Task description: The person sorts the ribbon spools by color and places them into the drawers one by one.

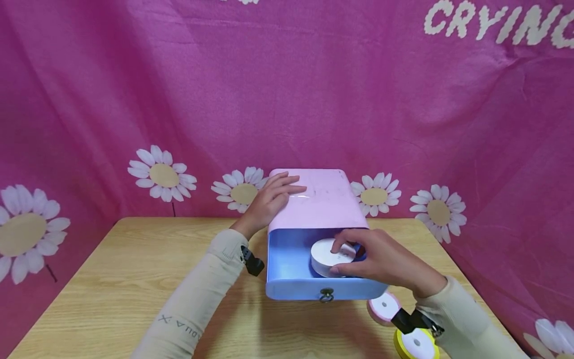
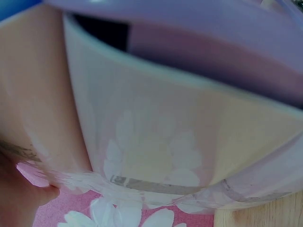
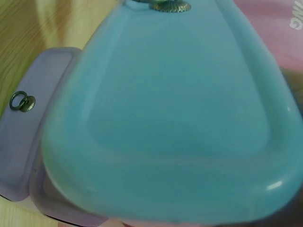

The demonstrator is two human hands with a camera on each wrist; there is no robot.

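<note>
A pink drawer box (image 1: 320,204) stands near the back of the table with its blue drawer (image 1: 287,254) pulled out toward me. On the left part of the box's top rests my left hand (image 1: 273,199), fingers extended; in the left wrist view this hand (image 2: 21,196) shows at the lower left edge. My right hand (image 1: 381,254) reaches into the drawer and pinches a white ribbon roll (image 1: 324,258), thumb low on its near side and a finger over its top. The drawer front (image 3: 180,109) fills the right wrist view, hiding that hand's fingers.
A metal ring pull (image 1: 326,295) hangs on the drawer front. Right of the drawer, a pink ribbon roll (image 1: 383,306) and a yellow ribbon roll (image 1: 417,344) lie on the wooden table (image 1: 148,279). Lower purple drawers (image 3: 40,118) show below. A pink flowered cloth (image 1: 287,99) hangs behind.
</note>
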